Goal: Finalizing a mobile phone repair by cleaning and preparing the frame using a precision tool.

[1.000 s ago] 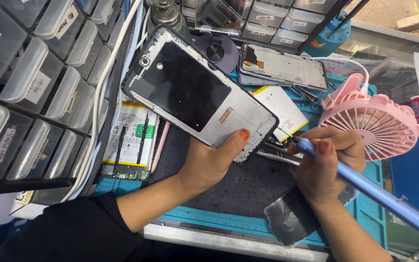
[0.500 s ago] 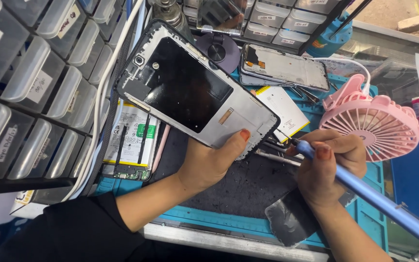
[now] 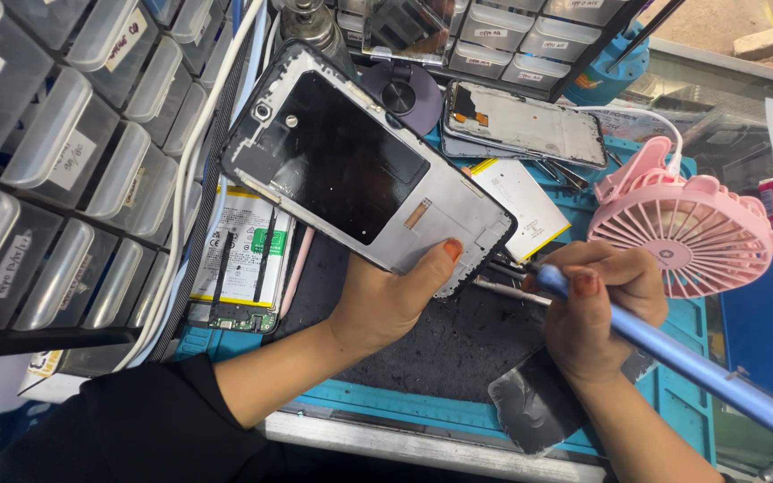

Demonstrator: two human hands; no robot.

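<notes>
Left hand (image 3: 386, 300) raised over the desk, thumb-and-finger grip pinching a grey metal phone frame (image 3: 364, 170) by its lower corner, right hand (image 3: 597, 309) curled, grip closed around a long blue screwdriver (image 3: 673, 353), beside a pink round fan (image 3: 682, 233)

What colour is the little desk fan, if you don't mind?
The fan is pink, clearest in the head view.

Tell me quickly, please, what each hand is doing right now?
Left hand: closed on the opened phone frame, thumb on its lower corner.
Right hand: closed around the blue tool.
</notes>
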